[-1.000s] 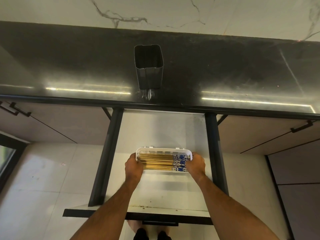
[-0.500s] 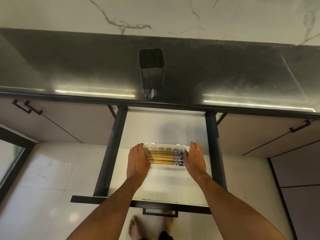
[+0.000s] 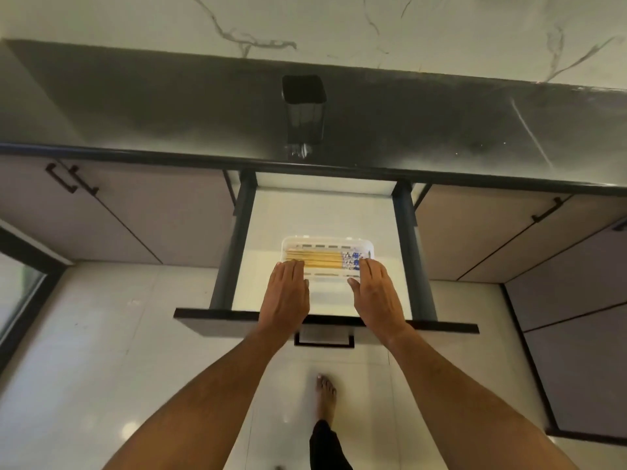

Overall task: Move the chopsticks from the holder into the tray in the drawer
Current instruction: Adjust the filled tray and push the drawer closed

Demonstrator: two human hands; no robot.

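Chopsticks in the tray, both my hands flat and holding nothing.

From the head camera I saw the chopsticks, pale wood with blue-patterned ends, lying side by side in the white slotted tray on the floor of the open drawer. My left hand and right hand lay spread at the tray's near edge, gripping nothing. The dark holder stood on the glossy black counter, under a marble wall; pale tile floor lay below.
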